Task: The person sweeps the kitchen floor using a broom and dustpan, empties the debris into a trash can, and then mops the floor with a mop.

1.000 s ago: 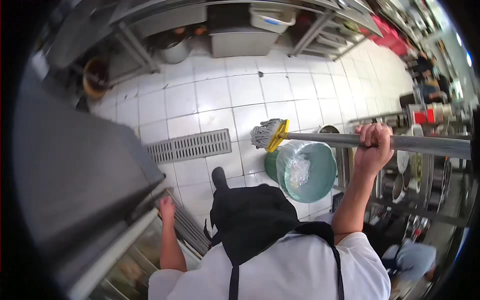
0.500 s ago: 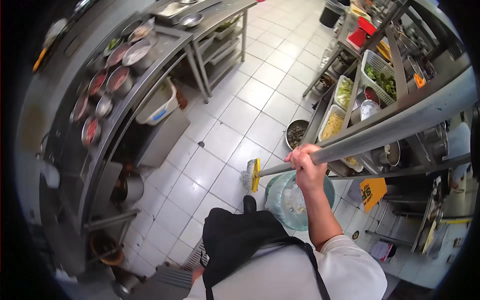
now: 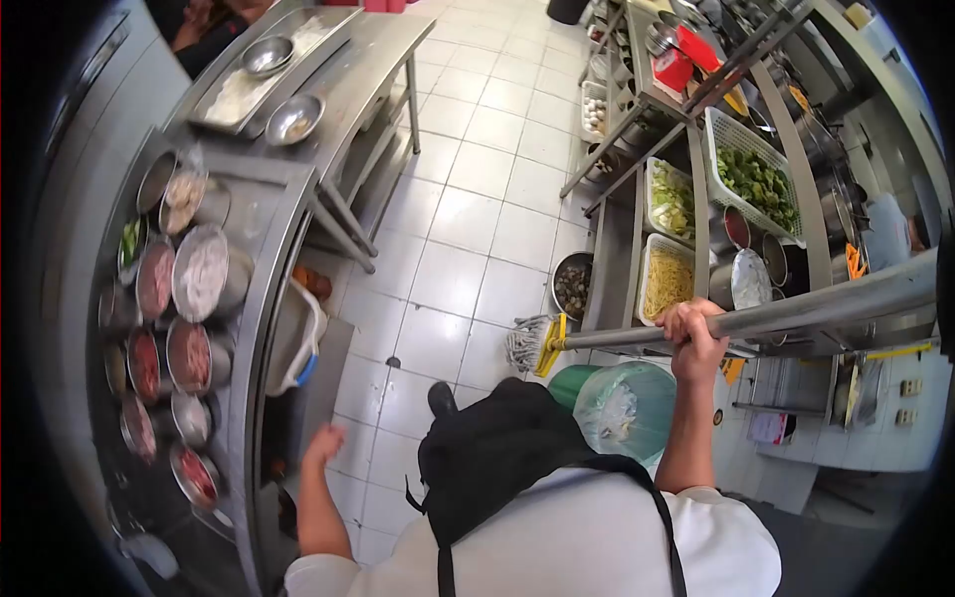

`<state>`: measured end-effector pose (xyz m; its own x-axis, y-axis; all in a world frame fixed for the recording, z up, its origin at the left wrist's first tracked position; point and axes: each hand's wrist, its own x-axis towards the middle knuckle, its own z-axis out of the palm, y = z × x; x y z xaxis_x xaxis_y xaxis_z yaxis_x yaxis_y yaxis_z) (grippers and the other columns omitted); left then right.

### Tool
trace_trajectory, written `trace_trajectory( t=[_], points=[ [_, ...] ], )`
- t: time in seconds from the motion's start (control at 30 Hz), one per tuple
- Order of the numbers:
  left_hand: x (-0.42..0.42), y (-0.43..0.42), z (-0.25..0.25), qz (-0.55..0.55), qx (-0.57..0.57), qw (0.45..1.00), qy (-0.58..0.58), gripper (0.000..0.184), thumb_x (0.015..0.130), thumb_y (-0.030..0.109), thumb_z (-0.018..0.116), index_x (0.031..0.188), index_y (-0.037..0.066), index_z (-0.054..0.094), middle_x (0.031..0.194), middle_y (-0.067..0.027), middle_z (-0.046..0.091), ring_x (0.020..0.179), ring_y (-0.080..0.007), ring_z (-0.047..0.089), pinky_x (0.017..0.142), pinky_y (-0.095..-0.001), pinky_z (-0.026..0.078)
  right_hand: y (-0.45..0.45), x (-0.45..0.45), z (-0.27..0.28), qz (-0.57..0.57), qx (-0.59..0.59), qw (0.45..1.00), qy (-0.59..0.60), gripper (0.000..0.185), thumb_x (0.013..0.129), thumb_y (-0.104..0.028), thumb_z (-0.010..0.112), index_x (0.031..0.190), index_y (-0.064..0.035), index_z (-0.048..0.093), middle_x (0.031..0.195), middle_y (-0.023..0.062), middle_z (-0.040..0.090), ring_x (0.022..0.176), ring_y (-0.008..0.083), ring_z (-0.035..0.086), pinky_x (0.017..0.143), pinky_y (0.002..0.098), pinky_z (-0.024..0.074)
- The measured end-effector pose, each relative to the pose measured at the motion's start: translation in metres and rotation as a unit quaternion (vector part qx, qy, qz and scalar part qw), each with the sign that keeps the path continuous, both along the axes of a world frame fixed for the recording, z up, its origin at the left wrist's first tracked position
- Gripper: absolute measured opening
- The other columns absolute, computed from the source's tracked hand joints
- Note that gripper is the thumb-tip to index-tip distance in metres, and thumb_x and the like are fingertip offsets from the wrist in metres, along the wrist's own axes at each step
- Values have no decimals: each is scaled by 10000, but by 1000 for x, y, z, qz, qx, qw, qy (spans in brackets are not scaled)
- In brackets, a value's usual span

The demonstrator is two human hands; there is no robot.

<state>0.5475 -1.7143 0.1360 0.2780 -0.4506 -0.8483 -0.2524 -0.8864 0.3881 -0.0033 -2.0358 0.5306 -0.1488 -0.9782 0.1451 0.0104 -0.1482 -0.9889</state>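
My right hand (image 3: 693, 333) is wrapped around the long grey handle (image 3: 816, 306) of a mop. The mop's yellow clamp (image 3: 551, 345) and grey string head (image 3: 526, 343) are at the far end of the handle, left of my hand. My left hand (image 3: 323, 445) hangs at my left side near the steel counter. Its fingers look loosely bent and slightly blurred, with nothing held in them. Below the mop handle stands a green bin (image 3: 647, 398) with a clear plastic liner and some waste inside.
Metal pots of meat (image 3: 189, 355) fill the steel counter (image 3: 284, 214) on the left. On the right, a rack holds baskets of greens (image 3: 753, 179) and noodles (image 3: 667, 284). A metal bowl (image 3: 572, 286) is beside the rack. White floor tiles (image 3: 448, 264) run between. Someone's arm (image 3: 194, 22) shows top left.
The view has moved forward along the aisle. My left hand has swung into view on the left. My right hand still grips the mop, which has come along with me.
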Motion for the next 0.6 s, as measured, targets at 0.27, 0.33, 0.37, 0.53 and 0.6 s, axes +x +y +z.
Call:
trace_trajectory(
  t=[0.27, 0.33, 0.37, 0.53, 0.6],
  points=[
    [-70, -442, 124, -219, -266, 930, -128, 487, 872, 344, 645, 1223, 27, 529, 961, -157, 669, 864, -233, 653, 732, -378, 524, -123, 19, -33, -109, -27, 994, -13, 328, 864, -68, 566, 565, -64, 431, 511, 24, 423, 481, 133, 423, 605, 348, 482],
    [-112, -492, 115, -230, -270, 933, -54, 526, 844, 359, 680, 1238, 47, 525, 1053, -151, 656, 932, -248, 636, 789, -400, 516, -175, 22, -49, -144, -18, 989, -12, 289, 857, -66, 568, 592, -68, 452, 525, 21, 429, 480, 126, 422, 590, 341, 486],
    [-139, -512, 105, -222, -252, 942, 9, 566, 818, 370, 707, 1256, 65, 519, 1115, -163, 633, 975, -273, 634, 833, -402, 516, -204, 29, -57, -170, -4, 985, -10, 266, 850, -77, 569, 607, -72, 460, 525, 13, 423, 475, 122, 417, 581, 341, 489],
    [-322, -649, 193, -258, -544, 788, 128, 739, 752, 319, 763, 1332, 14, 423, 1315, -224, 483, 1214, -336, 488, 1001, -401, 405, -372, 100, -49, -123, 64, 988, 68, 299, 858, -218, 695, 670, -23, 568, 612, -23, 522, 574, 69, 498, 517, 254, 411],
    [-370, -724, 215, -118, -539, 827, 107, 461, 749, 260, 743, 1093, 13, 561, 1046, -214, 594, 973, -311, 603, 821, -388, 468, -430, 130, -23, -27, -2, 994, 105, 331, 857, -258, 700, 695, -18, 539, 612, -35, 464, 604, 61, 410, 526, 265, 366]
  ],
)
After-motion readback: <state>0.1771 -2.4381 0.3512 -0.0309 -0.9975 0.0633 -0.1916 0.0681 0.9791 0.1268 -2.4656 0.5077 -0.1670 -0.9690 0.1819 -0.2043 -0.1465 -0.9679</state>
